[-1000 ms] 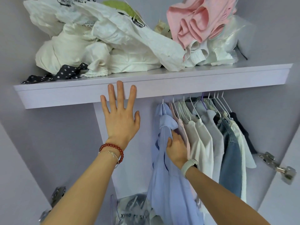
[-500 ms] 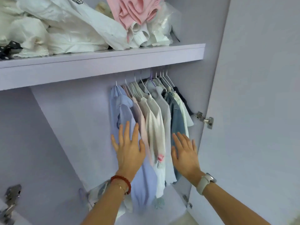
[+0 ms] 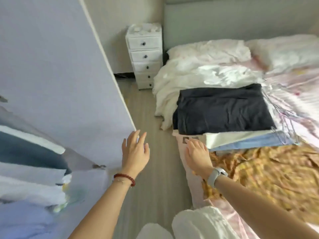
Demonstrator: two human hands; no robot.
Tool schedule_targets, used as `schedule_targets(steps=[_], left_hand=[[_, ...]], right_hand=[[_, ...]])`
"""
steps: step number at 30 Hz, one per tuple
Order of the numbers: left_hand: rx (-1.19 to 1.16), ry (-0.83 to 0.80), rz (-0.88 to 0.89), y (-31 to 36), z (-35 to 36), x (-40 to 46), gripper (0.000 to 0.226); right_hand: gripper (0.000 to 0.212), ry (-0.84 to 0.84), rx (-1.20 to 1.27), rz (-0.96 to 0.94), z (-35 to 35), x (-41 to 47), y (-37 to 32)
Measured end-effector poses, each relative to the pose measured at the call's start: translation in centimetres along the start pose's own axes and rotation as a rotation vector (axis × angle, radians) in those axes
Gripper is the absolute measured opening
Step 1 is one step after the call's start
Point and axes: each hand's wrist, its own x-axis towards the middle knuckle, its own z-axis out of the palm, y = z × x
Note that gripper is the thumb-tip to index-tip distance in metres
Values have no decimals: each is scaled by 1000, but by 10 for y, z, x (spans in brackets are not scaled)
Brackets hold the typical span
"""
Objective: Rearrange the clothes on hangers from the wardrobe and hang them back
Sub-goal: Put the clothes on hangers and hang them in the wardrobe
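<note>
Both hands are seen extended, palms down, holding nothing. The left hand (image 3: 135, 150) is held above the floor (image 3: 155, 187) with fingers straight and slightly spread, close to the lower edge of the open wardrobe door (image 3: 60, 75). The right hand (image 3: 197, 155) is held with fingers relaxed and straight over the near edge of the bed (image 3: 198, 195).

A stack of folded clothes (image 3: 224, 109) is laid on the bed: a dark garment on top, white and light blue pieces under it, wire hangers (image 3: 283, 121) showing at its right side. A mustard patterned cloth (image 3: 267, 169) is spread nearer.

Hanging clothes (image 3: 25, 169), blurred, are seen at the far left. A white drawer unit (image 3: 145, 56) stands beside the bed.
</note>
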Motion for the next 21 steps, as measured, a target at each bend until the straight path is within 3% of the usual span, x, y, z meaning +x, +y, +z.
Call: schedule_targets(steps=[3,6,11,17,21], left_hand=[[-32,-206,162,76,52,23,44],[-83,-422,325,157,117,31,44],[25,-734,570,283,225,9,45],[125,-1002,712,372,311,-31,47],[267,-1031,786,412,359,-39,53]], right_hand=[[38,-27,35,287,-10,-29,93],[34,-32,74,557,-18,-66,180],[31,10,174,925,-28,-126,307],[31,191,204,1173,-55,-175,426],[34,285,156,1240,-69,-189,510]])
